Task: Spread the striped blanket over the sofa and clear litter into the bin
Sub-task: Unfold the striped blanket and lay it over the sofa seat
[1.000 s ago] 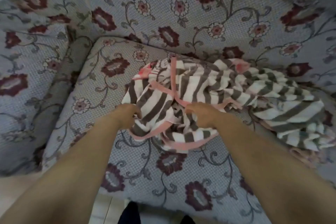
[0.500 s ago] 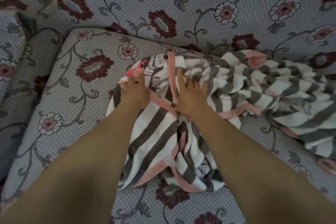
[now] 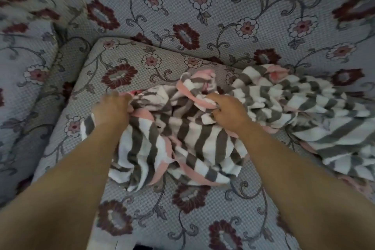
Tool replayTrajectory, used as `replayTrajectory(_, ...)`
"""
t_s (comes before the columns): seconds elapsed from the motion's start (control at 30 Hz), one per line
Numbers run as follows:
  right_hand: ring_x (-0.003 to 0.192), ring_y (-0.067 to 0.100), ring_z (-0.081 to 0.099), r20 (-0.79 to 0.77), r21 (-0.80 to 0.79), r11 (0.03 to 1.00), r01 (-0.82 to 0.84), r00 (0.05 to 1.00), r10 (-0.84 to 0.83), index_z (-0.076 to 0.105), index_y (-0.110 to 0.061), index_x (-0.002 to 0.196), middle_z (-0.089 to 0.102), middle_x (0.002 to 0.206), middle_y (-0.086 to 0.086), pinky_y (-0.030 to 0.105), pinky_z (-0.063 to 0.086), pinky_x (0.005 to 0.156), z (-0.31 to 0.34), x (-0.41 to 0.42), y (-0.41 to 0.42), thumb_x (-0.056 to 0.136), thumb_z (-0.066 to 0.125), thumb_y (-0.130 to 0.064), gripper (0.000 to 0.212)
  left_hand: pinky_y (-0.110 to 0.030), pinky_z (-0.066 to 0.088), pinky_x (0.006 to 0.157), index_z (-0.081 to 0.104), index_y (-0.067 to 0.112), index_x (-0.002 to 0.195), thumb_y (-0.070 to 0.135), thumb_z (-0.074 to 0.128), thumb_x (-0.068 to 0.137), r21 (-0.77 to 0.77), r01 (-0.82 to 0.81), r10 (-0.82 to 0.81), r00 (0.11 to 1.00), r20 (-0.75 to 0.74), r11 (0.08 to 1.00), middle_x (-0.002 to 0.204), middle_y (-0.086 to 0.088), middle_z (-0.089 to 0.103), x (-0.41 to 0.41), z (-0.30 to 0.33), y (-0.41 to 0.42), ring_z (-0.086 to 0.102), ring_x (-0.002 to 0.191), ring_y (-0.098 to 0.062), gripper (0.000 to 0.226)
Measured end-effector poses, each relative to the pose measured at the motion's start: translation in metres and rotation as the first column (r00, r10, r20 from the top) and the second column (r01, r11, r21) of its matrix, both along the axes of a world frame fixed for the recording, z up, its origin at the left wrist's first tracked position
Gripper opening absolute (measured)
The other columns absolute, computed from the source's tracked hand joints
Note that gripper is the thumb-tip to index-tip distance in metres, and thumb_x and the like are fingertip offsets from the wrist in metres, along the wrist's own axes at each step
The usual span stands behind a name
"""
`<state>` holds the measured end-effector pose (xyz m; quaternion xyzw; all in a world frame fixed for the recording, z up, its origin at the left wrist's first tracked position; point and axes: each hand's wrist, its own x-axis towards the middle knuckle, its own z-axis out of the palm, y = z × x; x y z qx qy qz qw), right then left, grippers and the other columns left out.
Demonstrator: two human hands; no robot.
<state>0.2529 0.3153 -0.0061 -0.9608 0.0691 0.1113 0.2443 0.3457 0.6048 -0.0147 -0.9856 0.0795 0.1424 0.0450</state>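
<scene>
Two hands grip the blanket (image 3: pixel 194 134), bunched on the sofa (image 3: pixel 182 219) seat: our left hand (image 3: pixel 112 108) clutches its left edge, our right hand (image 3: pixel 227 110) a pink-trimmed fold. It looks soft, light and limp, so we'd hold the pink hem, hands well apart, and shake it open.

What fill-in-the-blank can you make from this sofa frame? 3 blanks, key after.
1. Both hands grip the grey-and-white ____ blanket, which lies bunched, not spread.
2. The blanket's edge trim is ____ in colour.
3. The left hand and right hand work over the seat cushion of a sofa with a ____ pattern.

Missing words: striped; pink; floral
</scene>
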Motion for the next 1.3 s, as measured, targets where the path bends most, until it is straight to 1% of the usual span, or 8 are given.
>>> replayTrajectory(0.27, 0.113, 0.033, 0.056, -0.529, -0.205, 0.929, -0.307, 0.834, 0.159, 0.049, -0.032, 0.132, 0.055, 0.130, 0.007, 0.041, 0.051, 0.091, 0.021, -0.002, 0.025, 0.077, 0.059, -0.027, 0.056, -0.045, 0.048, 0.091, 0.062, 0.009, 0.106, 0.058, 0.066, 0.075, 0.065, 0.109, -0.042, 0.765, -0.642, 0.992, 0.108, -0.017, 0.056, -0.056, 0.024, 0.043, 0.055, 0.105, -0.033, 0.058)
replayTrajectory(0.37, 0.116, 0.036, 0.052, -0.384, -0.226, 0.927, -0.298, 0.902, 0.197, 0.045, -0.023, 0.131, 0.054, 0.126, 0.010, 0.040, 0.048, 0.091, 0.012, 0.002, 0.049, 0.073, 0.063, -0.032, 0.061, -0.045, 0.048, 0.079, 0.061, 0.003, 0.076, 0.048, 0.045, 0.094, -0.104, -0.003, -0.053, 0.845, -0.532, 0.995, 0.077, -0.017, 0.051, -0.067, 0.014, 0.038, 0.053, 0.075, -0.030, 0.051)
replayTrajectory(0.63, 0.145, 0.041, 0.011, -0.447, -0.093, 0.976, -0.195, 0.884, 0.134, -0.026, -0.029, 0.145, -0.008, 0.160, 0.015, 0.060, 0.023, 0.112, -0.044, 0.016, 0.097, 0.074, 0.077, -0.038, 0.125, -0.045, 0.042, 0.096, 0.022, 0.012, 0.149, 0.027, 0.033, 0.101, -0.303, -0.210, 0.079, 0.917, -0.392, 0.930, 0.133, -0.024, 0.051, -0.041, -0.044, 0.003, 0.050, 0.119, -0.040, 0.052)
replayTrajectory(0.77, 0.102, 0.035, 0.060, -0.264, -0.098, 0.988, -0.118, 0.960, 0.089, 0.013, -0.029, 0.150, 0.053, 0.130, 0.014, 0.046, 0.053, 0.078, -0.058, 0.019, 0.103, 0.084, 0.056, -0.006, 0.082, -0.042, 0.047, 0.093, -0.006, 0.011, 0.151, 0.032, 0.056, 0.091, -0.295, -0.256, 0.027, 0.794, -0.607, 0.921, 0.131, -0.020, 0.054, -0.042, -0.064, -0.006, 0.054, 0.116, -0.036, 0.089)
replayTrajectory(0.83, 0.093, 0.035, 0.062, -0.165, -0.074, 0.997, -0.018, 0.986, 0.005, 0.042, -0.026, 0.137, 0.064, 0.106, 0.014, 0.042, 0.053, 0.078, -0.058, 0.031, 0.105, 0.085, 0.047, -0.003, 0.057, -0.041, 0.050, 0.088, 0.035, 0.004, 0.140, 0.024, 0.066, 0.083, -0.306, -0.244, -0.040, 0.718, -0.695, 0.920, 0.120, -0.023, 0.058, -0.042, -0.068, -0.005, 0.057, 0.107, -0.035, 0.067)
replayTrajectory(0.93, 0.097, 0.025, 0.059, -0.213, 0.207, 0.972, 0.107, 0.975, -0.062, 0.049, -0.018, 0.130, 0.061, 0.104, 0.006, 0.038, 0.051, 0.089, -0.049, 0.051, 0.106, 0.087, 0.051, -0.007, 0.044, -0.032, 0.041, 0.063, 0.049, 0.012, 0.061, 0.021, 0.062, 0.082, -0.347, -0.206, -0.043, 0.805, -0.592, 0.915, 0.068, -0.012, 0.051, -0.029, -0.060, 0.004, 0.052, 0.072, -0.028, 0.026)
replayTrajectory(1.1, 0.139, 0.030, 0.031, -0.497, 0.139, 0.990, 0.007, 0.865, 0.064, -0.010, -0.026, 0.150, 0.023, 0.157, 0.007, 0.049, 0.035, 0.109, -0.033, 0.053, 0.113, 0.070, 0.080, -0.038, 0.121, -0.041, 0.044, 0.068, 0.043, 0.008, 0.073, 0.029, 0.054, 0.089, -0.548, -0.291, 0.230, 0.956, -0.180, 0.784, 0.071, -0.010, 0.048, 0.035, -0.004, 0.035, 0.054, 0.078, -0.033, 0.028)
replayTrajectory(1.3, 0.097, 0.036, 0.062, 0.051, -0.051, 0.997, 0.059, 0.997, -0.056, 0.052, -0.009, 0.114, 0.064, 0.107, 0.017, 0.039, 0.048, 0.077, 0.000, 0.097, 0.146, 0.088, 0.056, -0.014, 0.027, -0.037, 0.031, 0.060, 0.047, 0.005, 0.105, 0.027, 0.048, 0.093, -0.671, -0.153, 0.416, 0.875, 0.250, 0.725, 0.089, -0.017, 0.056, 0.090, 0.073, 0.066, 0.051, 0.075, -0.033, 0.025)
